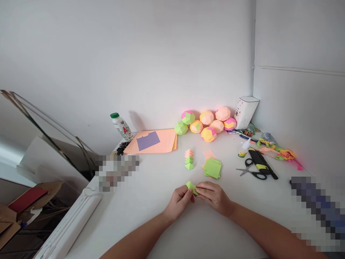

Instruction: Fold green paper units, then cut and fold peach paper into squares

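Near the front of the white table, my left hand [179,201] pinches a small folded green paper piece [189,184] between thumb and fingers. My right hand [215,196] grips the right side of the same green paper, its fingers closed over it. Just beyond my hands, a row of folded paper pieces [189,160] runs away from me, green in front and peach behind. To its right lies a loose stack of green paper squares [212,168], with peach paper [208,155] showing behind it.
Several faceted paper balls [206,118] sit by the wall. Scissors [252,169], a black-and-yellow cutter [261,163] and a glue bottle [244,148] lie to the right. Peach sheets [164,142] with a purple piece [148,141] and a green-capped bottle [122,126] are at back left.
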